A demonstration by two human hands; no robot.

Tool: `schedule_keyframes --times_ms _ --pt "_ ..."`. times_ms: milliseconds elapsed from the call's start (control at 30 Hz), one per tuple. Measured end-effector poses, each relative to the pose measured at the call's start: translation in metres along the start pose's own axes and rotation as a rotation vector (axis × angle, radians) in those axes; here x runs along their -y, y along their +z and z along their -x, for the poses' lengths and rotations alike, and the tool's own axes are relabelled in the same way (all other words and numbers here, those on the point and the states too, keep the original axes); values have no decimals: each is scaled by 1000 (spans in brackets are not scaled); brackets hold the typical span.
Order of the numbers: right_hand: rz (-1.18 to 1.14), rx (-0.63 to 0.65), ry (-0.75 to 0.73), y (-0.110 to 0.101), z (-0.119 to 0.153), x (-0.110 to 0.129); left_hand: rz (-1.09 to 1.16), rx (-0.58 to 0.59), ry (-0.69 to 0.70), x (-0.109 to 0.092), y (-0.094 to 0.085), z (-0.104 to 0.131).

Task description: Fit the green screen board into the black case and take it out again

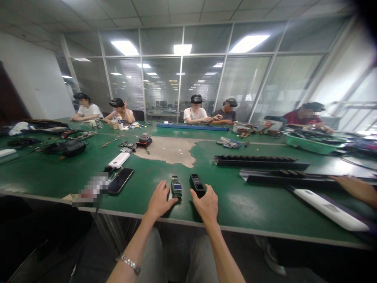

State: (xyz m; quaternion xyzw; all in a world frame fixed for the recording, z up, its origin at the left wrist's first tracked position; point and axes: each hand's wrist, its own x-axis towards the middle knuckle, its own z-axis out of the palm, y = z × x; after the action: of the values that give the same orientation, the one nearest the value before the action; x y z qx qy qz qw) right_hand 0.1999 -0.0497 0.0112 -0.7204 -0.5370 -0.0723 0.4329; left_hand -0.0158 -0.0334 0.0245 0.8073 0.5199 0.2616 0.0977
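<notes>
My left hand (159,199) rests on the green table with its fingers apart, just left of a small circuit board assembly (176,188) with a little screen. Its thumb lies by the board's near end; whether it touches is hard to see. Around the near end of a black plastic casing (196,184) with cut-out openings, my right hand (207,203) has its thumb on the left and fingers on the right. The casing lies on the table, a short gap from the board. Part of its near end is hidden by the hand.
Left of my hands lie a black phone (121,181) and a white power bank (119,160). Black metal channels (260,162) and a long white device (331,209) are to the right, near another person's hand (357,188). Several people sit across the green table (224,214).
</notes>
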Motion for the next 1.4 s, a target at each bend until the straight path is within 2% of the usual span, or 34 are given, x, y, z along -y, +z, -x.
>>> schedule_keyframes --times_ms 267,533,1033,1167,1400 --pt "23 71 44 -1 0 0 -4 30 -16 0 -1 -3" --pt "-27 74 13 2 1 -7 14 20 6 -6 -7 4" --pt "-58 97 -1 -4 1 -2 -28 23 21 -6 -4 1" --pt "-196 118 -16 -13 1 15 -27 5 28 -7 -3 0" --pt "-282 130 10 -21 -4 66 -21 -15 21 -7 -1 1"
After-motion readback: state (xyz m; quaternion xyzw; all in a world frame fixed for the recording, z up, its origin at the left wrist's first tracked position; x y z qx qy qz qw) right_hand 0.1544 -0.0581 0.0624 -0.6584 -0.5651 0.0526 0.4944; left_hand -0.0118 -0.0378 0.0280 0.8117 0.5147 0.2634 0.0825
